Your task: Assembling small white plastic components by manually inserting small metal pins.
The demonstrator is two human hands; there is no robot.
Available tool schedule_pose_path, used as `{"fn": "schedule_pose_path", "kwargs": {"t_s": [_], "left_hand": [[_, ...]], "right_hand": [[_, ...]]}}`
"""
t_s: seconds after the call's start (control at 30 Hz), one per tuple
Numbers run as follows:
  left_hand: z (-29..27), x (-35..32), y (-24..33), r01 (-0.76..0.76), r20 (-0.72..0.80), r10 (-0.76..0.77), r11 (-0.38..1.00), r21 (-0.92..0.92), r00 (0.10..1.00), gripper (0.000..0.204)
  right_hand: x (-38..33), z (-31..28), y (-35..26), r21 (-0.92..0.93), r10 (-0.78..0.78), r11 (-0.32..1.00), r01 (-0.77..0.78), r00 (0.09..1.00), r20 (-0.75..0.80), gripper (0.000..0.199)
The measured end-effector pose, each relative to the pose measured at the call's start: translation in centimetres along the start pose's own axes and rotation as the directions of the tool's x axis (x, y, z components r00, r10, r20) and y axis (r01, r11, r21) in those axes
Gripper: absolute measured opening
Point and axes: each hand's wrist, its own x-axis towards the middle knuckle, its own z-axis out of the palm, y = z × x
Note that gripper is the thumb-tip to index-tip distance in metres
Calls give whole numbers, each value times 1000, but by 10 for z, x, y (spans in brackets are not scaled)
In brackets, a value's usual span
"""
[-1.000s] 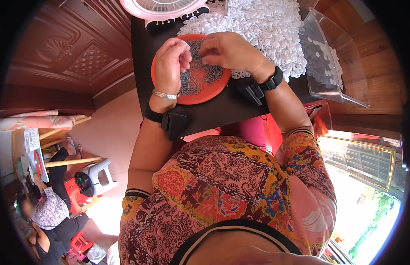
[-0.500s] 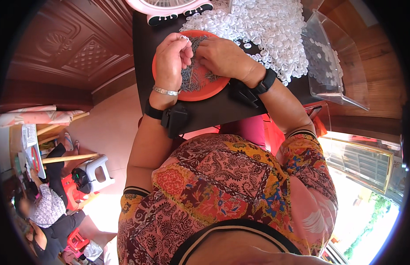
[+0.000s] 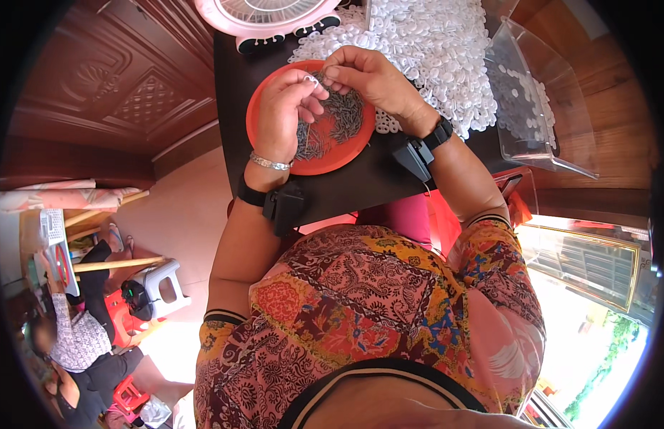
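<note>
1. In the left hand, 1 small white piece is pinched at the fingertips, above the plate; its long axis appears slanted from upper left to lower right.
2. The white piece is seen as glossy and looped, partly covered by fingers.
3. Below, many slender gray pieces are heaped in a round orange-red plate; their long axes are turned in mixed directions.
4. The right hand is held narrow, its fingertips near the white piece; whether anything is gripped there cannot be told.
5. At the right, flat white pieces, oval and holed, are spread in a pile, pointed every way.
</note>
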Motion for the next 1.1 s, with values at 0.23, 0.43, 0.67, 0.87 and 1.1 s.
{"fn": "schedule_pose_path", "kwargs": {"t_s": [0.23,0.43,0.67,0.87,1.1], "left_hand": [[-3,2,-4,18,35,-20,999,44,999,16],[3,-2,-7,-8,37,2,986,167,999,17],[5,-4,-7,-31,37,26,988,154,999,18],[4,-4,-9,-30,51,23,990,137,998,17],[4,-4,-12,-62,52,54,986,154,997,17]], "right_hand": [[-3,11,-9,48,-51,997,54,997,-55,13],[-4,14,-7,49,-73,996,77,994,-79,11],[-4,16,-4,33,-45,998,49,994,-102,12],[-4,17,-3,40,-57,997,60,995,-80,12],[-5,19,-3,37,-43,998,47,995,-85,12]]}}
